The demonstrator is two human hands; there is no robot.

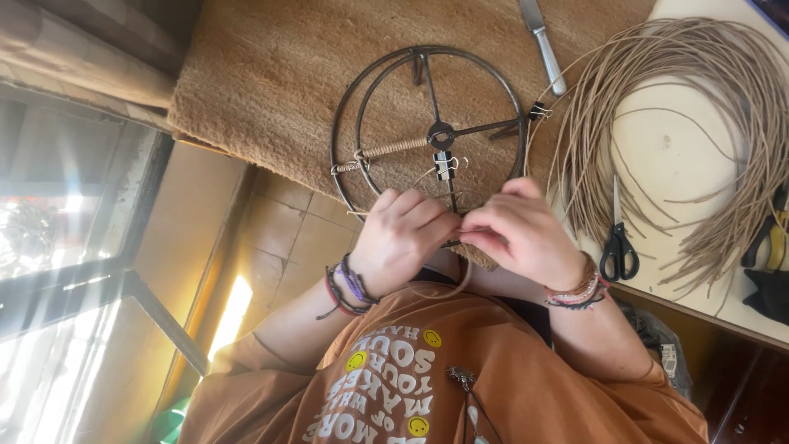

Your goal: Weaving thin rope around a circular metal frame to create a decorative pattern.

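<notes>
A round dark metal frame (427,131) with spokes lies on a brown coir mat (271,74). One spoke is wrapped in tan cord, and small binder clips sit on the hub and the right rim. My left hand (403,238) is curled over the near rim of the frame. Touching it, my right hand (522,230) pinches a strand of tan cord (464,275) at the same spot. The strand loops down toward my orange shirt. My fingers hide the rim where they meet.
A big coil of tan cord (682,123) lies on a pale board to the right, with black-handled scissors (618,247) at its near edge. A metal knife (542,41) lies behind the frame. Yellow-handled pliers (768,238) are at the right edge. A tiled floor shows at left.
</notes>
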